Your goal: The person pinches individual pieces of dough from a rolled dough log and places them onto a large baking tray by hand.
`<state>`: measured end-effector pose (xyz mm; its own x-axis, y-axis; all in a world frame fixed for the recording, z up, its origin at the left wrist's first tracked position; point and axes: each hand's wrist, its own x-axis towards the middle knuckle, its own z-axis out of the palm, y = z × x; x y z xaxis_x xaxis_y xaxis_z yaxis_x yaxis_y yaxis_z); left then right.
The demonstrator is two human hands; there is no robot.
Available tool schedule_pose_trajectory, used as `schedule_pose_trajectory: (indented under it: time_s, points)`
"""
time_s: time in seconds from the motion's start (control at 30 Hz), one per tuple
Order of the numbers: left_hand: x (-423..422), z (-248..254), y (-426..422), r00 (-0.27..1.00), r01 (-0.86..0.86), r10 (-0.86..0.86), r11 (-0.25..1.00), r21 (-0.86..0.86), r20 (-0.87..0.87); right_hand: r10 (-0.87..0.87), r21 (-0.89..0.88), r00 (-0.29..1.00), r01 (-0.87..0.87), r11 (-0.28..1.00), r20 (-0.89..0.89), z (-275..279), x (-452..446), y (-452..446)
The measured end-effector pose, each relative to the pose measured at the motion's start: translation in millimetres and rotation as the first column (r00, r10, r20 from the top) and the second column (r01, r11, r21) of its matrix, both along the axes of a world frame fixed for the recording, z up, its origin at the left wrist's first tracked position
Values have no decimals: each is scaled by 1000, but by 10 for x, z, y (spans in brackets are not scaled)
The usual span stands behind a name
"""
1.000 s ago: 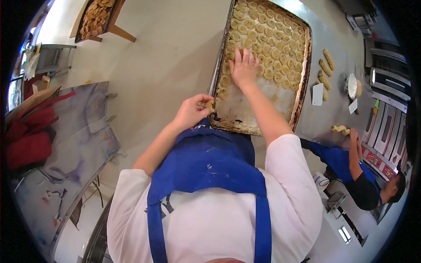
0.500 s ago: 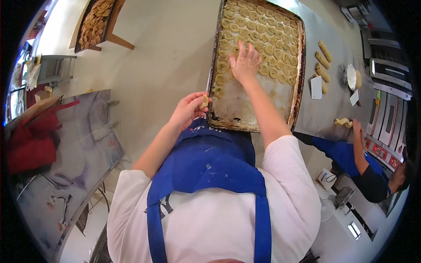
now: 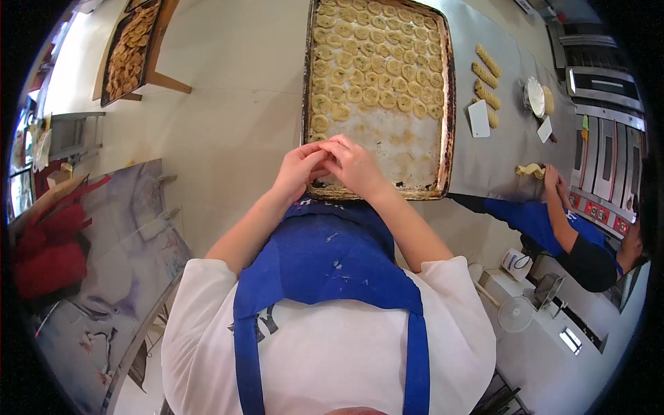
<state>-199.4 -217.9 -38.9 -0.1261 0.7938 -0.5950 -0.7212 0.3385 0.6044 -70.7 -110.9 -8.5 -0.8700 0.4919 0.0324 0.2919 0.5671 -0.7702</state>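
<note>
Rows of round, flat dough pieces (image 3: 379,64) cover the far part of a dark-rimmed baking tray (image 3: 451,104). Over the tray's near left corner, my left hand (image 3: 301,168) and my right hand (image 3: 351,166) meet at the fingertips. The fingers of both are bent and closed together, and what lies between them is hidden. One dough piece shows just beyond the fingertips, by the tray's left rim.
On the metal table (image 3: 508,52) at the right lie twisted dough rolls (image 3: 486,75), a white scraper (image 3: 478,118) and a white bowl (image 3: 534,96). A co-worker (image 3: 564,232) handles dough there. A tray of baked pieces (image 3: 129,57) stands back left.
My right hand has come back from the dough rows to meet my left hand. The dough piece seen in my left fingers before is now hidden. The tray appears further left in view.
</note>
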Motion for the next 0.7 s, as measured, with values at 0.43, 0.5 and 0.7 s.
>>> schedule_pose_trajectory:
  time_s: [0.43,0.5,0.7]
  points:
    - [-70,171,-149,994,101,-104,992,-77,-36,-99,247,989,69,967,111,-871,42,1071]
    - [-67,132,-234,995,84,-90,991,-103,-54,-85,273,990,50,961,116,-901,30,1078]
    - [-74,132,-362,987,104,-115,989,-105,-108,-59,276,976,-1,961,211,-841,-4,1172]
